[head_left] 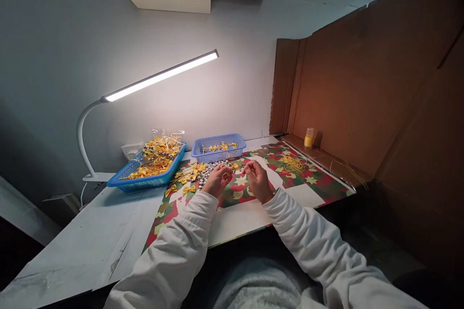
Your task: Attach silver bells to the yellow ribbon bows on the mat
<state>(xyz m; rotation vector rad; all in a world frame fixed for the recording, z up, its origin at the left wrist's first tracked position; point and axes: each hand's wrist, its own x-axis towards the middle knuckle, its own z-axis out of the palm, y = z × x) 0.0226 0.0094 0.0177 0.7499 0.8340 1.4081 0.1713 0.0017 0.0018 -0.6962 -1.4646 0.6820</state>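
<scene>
My left hand (218, 179) is closed, its fingertips pinching a small yellow bow (235, 167) that sticks out toward the right. Just across from it, my right hand (258, 181) is also closed in a pinch; whatever lies between its fingertips is too small to make out. Behind and left of my left hand lies a pile of silver bells (208, 174). More yellow bows (189, 189) are spread over the patterned sheet (232, 198) beside the bells. Both hands are above this red and green sheet, a short gap apart.
A blue basket (145, 182) heaped with yellow bows and bells stands at the left. Behind the bells is a smaller blue basket (218, 155). Yellow strings (292, 164) and a small bottle (309, 138) are at the right, by a cardboard wall (344, 96). A lamp (161, 76) hangs above.
</scene>
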